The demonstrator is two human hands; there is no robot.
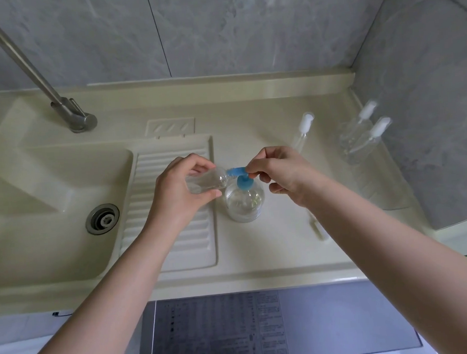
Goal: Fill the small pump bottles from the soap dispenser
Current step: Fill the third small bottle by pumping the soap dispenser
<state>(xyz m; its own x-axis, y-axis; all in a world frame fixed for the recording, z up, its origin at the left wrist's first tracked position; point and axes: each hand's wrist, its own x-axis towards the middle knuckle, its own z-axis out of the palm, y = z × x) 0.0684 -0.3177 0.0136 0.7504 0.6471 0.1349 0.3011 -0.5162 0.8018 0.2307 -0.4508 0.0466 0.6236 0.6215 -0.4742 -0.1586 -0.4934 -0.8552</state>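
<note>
A clear soap dispenser [245, 203] with a blue pump head [240, 173] stands on the cream counter, right of the ribbed drainboard. My left hand [178, 191] holds a small clear bottle [208, 181] tilted on its side, its open neck against the blue spout. My right hand [281, 174] pinches the blue pump head from the right. A loose white pump top with its tube [303, 130] lies behind my right hand. Two more small pump bottles [361, 139] stand at the right by the wall. Another white pump part [316, 226] lies on the counter under my right forearm.
A sink basin [50, 193] with a metal drain [102, 219] is at the left, with a steel tap [67, 110] behind it. The ribbed drainboard [176, 243] lies beneath my left wrist. Grey tiled walls close in the back and right. A dark panel [263, 331] sits below the counter edge.
</note>
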